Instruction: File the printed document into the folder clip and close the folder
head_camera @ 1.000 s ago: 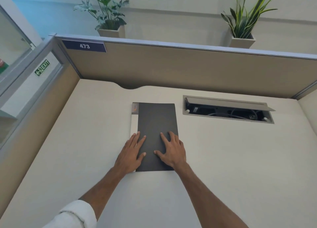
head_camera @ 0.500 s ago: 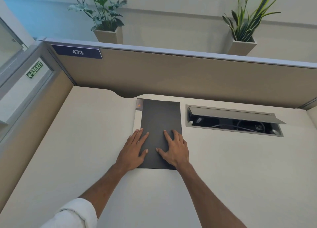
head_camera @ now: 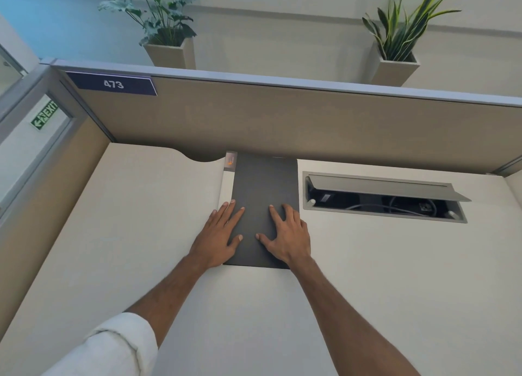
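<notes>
A closed folder (head_camera: 267,183) with a dark grey cover and a white spine strip lies flat on the cream desk (head_camera: 367,276), its far edge against the partition. My left hand (head_camera: 219,235) rests flat on the folder's near left part, fingers spread, partly over the white strip. My right hand (head_camera: 286,234) lies flat on its near right part, fingers apart. Neither hand grips anything. The printed document and the clip are hidden from view.
A beige partition (head_camera: 282,121) labelled 473 walls off the desk's far side. Right of the folder is an open cable hatch (head_camera: 384,196) with its lid raised. Two potted plants (head_camera: 166,28) (head_camera: 398,33) stand behind the partition. A side panel (head_camera: 42,206) bounds the left.
Both flat hands have slid the closed folder away from me until its far edge reaches the partition. The camera view has tilted down a little.
</notes>
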`<state>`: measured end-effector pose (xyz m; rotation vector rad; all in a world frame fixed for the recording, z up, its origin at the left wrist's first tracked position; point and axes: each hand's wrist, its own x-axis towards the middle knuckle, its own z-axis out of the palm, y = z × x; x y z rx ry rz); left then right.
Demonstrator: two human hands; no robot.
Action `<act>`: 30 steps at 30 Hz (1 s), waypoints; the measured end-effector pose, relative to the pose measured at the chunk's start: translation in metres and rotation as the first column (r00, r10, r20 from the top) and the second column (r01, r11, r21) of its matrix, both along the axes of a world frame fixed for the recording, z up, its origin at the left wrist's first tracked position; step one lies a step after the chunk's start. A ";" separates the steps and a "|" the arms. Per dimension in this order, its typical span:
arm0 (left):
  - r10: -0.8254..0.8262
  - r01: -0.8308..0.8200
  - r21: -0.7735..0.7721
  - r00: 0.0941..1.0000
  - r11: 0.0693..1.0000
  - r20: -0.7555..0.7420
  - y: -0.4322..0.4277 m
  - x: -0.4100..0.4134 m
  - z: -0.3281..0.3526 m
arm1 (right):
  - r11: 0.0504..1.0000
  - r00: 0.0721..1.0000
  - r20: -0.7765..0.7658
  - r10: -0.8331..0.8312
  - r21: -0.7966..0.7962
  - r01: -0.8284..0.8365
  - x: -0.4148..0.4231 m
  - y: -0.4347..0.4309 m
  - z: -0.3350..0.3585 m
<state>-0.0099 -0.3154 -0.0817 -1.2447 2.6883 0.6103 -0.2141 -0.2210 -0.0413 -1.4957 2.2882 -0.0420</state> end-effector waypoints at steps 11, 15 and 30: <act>-0.007 0.007 0.006 1.000 1.000 0.014 -0.006 -0.003 0.004 | 1.000 1.000 -0.013 -0.001 0.003 0.001 -0.002 -0.004 -0.001; -0.003 0.003 -0.004 1.000 1.000 0.020 -0.006 -0.004 0.005 | 1.000 1.000 -0.010 -0.001 0.012 0.001 -0.002 -0.004 -0.001; -0.017 0.022 -0.084 0.998 0.996 0.055 0.037 -0.014 0.045 | 1.000 1.000 0.010 -0.003 -0.016 0.003 0.001 0.035 0.031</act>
